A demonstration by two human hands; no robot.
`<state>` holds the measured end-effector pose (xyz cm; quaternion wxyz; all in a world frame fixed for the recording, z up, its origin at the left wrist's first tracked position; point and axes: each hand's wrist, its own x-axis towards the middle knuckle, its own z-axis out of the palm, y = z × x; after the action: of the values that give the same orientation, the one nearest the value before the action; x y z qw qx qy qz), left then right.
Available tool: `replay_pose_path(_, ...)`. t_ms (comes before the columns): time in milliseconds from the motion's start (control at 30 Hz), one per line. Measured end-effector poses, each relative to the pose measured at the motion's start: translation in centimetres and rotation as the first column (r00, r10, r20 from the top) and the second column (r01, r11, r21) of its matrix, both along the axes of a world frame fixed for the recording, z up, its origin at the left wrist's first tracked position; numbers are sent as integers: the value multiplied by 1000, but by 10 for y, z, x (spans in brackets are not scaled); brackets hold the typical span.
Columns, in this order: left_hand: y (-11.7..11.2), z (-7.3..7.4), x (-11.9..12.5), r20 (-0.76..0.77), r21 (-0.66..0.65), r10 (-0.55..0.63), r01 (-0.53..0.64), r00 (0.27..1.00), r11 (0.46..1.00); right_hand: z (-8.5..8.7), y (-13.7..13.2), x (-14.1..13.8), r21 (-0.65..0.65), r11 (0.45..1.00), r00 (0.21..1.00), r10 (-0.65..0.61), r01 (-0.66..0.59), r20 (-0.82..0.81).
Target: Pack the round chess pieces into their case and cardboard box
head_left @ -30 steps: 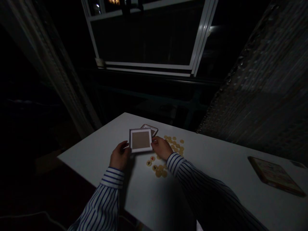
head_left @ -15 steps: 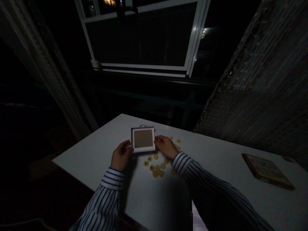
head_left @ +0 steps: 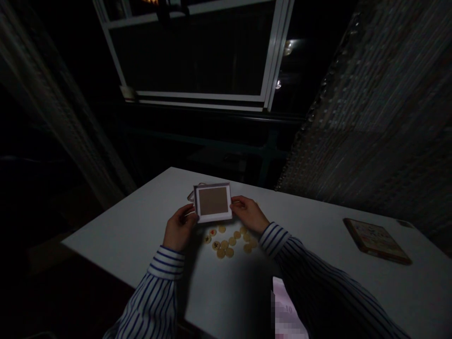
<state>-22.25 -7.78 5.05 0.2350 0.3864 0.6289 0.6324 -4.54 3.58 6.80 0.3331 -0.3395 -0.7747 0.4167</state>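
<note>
Both hands hold a shallow box lid (head_left: 213, 201) up above the table, its white-edged, brown inner face turned toward me. My left hand (head_left: 179, 228) grips the lower left edge, fingers behind and thumb in front. At the right edge, my right hand (head_left: 250, 214) pinches the lid between thumb and fingers. Beneath and in front of it lie several round wooden xiangqi pieces (head_left: 224, 245); a few show red or black characters, the others look plain. Behind the lid's left side peeks the edge of another frame-like object (head_left: 191, 195), mostly hidden.
The white table (head_left: 141, 221) runs from left to right. A flat, patterned wooden-edged box (head_left: 377, 240) lies on its right side. A lit screen (head_left: 286, 306) shows under my right forearm. Beyond the table are a dark window (head_left: 190, 61) and a bead curtain (head_left: 363, 117).
The view has shifted slightly to the right. The lid has moved a little right over the pieces, uncovering more of the object behind it. Both hands keep their hold.
</note>
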Motion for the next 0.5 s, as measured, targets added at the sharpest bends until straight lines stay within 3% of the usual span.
replay_pose_path(500, 13, 3, 24, -82, -32, -69, 67, 994, 997, 11, 0, 37, -47, 999, 1000, -25, 25, -6)
